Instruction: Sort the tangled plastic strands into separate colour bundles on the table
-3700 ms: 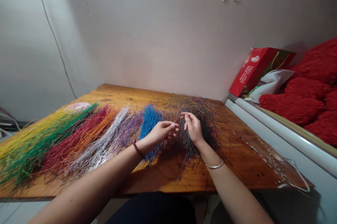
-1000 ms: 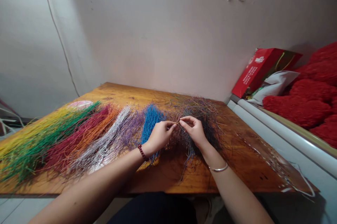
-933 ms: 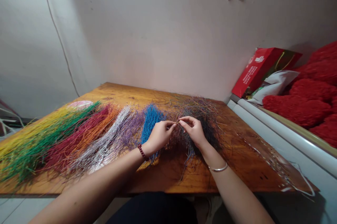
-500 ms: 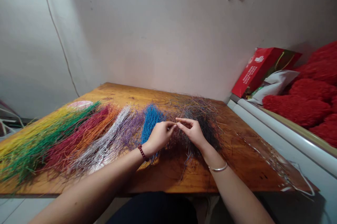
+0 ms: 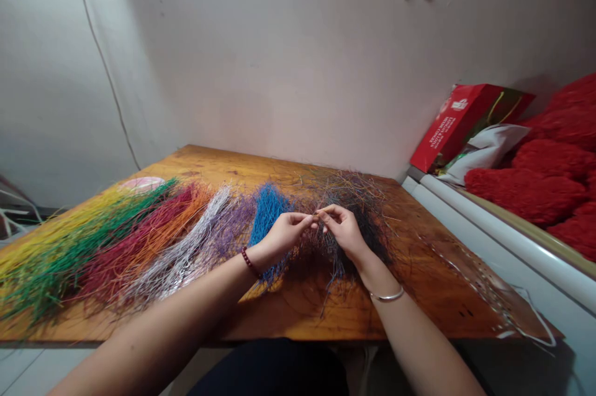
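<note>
My left hand (image 5: 289, 231) and my right hand (image 5: 343, 231) meet fingertip to fingertip above the table. Both are closed in a pinch; whatever sits between the fingers is too small to make out. Just left of my left hand, partly under it, lies a bundle of bright blue strands (image 5: 269, 203). A tangled heap of dark grey and mixed-colour strands (image 5: 367, 222) spreads behind and below my right hand. Farther left, thin purple strands (image 5: 233, 225) lie beside a white bundle (image 5: 205, 219).
Orange (image 5: 161, 238), crimson (image 5: 135, 247), green (image 5: 93, 253) and yellow (image 5: 69, 225) strand bundles cover the left of the wooden table (image 5: 442, 297). Thin beaded-looking lengths (image 5: 484, 287) lie at the right edge. Beyond stand a red box (image 5: 442, 129) and red fluffy material (image 5: 549, 166).
My fingertips have come closer together and shifted slightly right. My right fingers are more curled than before. The strand bundles lie as they were.
</note>
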Demonstrator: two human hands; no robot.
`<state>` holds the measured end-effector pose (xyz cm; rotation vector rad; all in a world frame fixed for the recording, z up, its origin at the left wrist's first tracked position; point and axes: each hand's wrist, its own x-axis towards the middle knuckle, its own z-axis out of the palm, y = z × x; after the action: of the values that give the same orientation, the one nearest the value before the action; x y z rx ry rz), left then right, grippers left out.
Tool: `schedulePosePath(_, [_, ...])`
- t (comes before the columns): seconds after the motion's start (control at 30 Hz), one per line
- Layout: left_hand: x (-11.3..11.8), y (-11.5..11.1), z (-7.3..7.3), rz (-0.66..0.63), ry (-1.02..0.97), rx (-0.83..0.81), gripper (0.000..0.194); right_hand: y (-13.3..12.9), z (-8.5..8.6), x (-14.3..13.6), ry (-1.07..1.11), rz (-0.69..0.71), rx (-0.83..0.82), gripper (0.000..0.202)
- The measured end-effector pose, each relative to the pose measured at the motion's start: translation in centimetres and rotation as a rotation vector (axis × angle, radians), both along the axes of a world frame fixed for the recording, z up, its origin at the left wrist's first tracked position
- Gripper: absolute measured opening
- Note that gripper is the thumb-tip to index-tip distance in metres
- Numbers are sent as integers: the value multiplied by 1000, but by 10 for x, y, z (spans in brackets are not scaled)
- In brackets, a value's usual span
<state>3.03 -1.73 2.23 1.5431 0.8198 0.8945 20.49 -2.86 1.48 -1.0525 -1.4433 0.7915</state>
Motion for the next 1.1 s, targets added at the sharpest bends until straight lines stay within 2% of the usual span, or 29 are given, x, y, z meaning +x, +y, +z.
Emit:
schedulePosePath(0.1, [0,1,0,-22,-149,-212,38,-2,5,-1,74,4,-12,30])
schedulePosePath(0.23, [0,1,-1,-101,-243,-306,35,-3,7,0,150,42,-59,32])
schedulePosePath(0.4, [0,2,-2,-136,-277,-327,35,-2,5,1,214,67,-98,31])
schedulePosePath(0.6, [-2,3,-3,-194,-323,-354,47,-3,5,0,229,130,-137,32])
schedulePosePath(0.73, [-3,3,-4,-206,-360,-378,42,-4,6,0,228,138,-127,29])
schedulePosePath(0.93, [-2,2,-5,-150,-380,-346,37,-6,8,-1,216,122,-130,27])
schedulePosePath(1.1, [0,0,-2,-88,-382,-314,34,-8,11,0,289,139,-185,30])
